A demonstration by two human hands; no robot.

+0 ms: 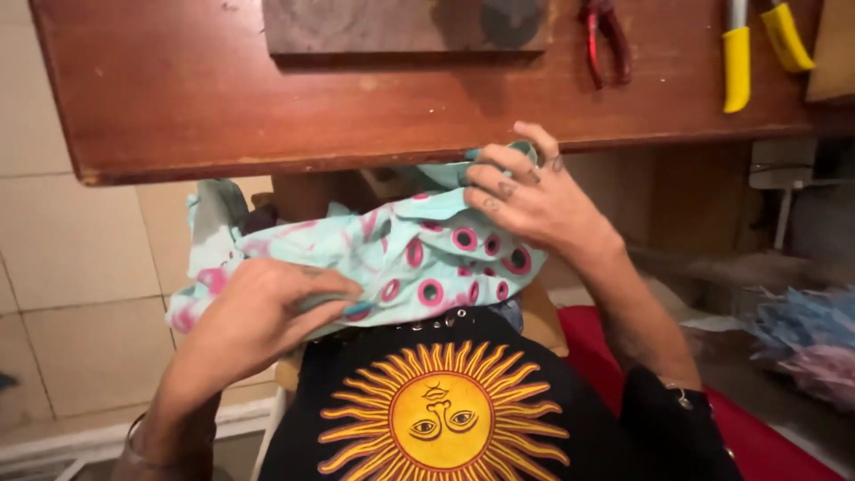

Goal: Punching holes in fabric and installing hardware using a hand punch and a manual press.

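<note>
A black shirt with a large yellow-and-orange sun face printed on it [445, 419] is filling the bottom centre of the frame, closest to the camera. Just above it, a pale turquoise cloth patterned with pink rings and splotches [419, 254] is lying bunched in the person's lap, spreading from the left-centre to the middle of the frame, below the front edge of the reddish-brown wooden surface [267, 107].

The left hand [267, 312] is sitting in the lower left of the frame, its fingers curling closed over the near edge of the cloth — pinching it. The right hand [525, 196] is resting right of centre, fingers narrowly bent and gripping a bunched fold of the same cloth just under the surface's edge.

On the surface, in the upper part of the frame, a dark rectangular wooden block [401, 22] is lying at top centre, red-handled pliers [607, 40] to its right, and yellow-handled tools [757, 49] in the upper right — all well apart from both hands. A red cushion [766, 445] is showing at lower right.
</note>
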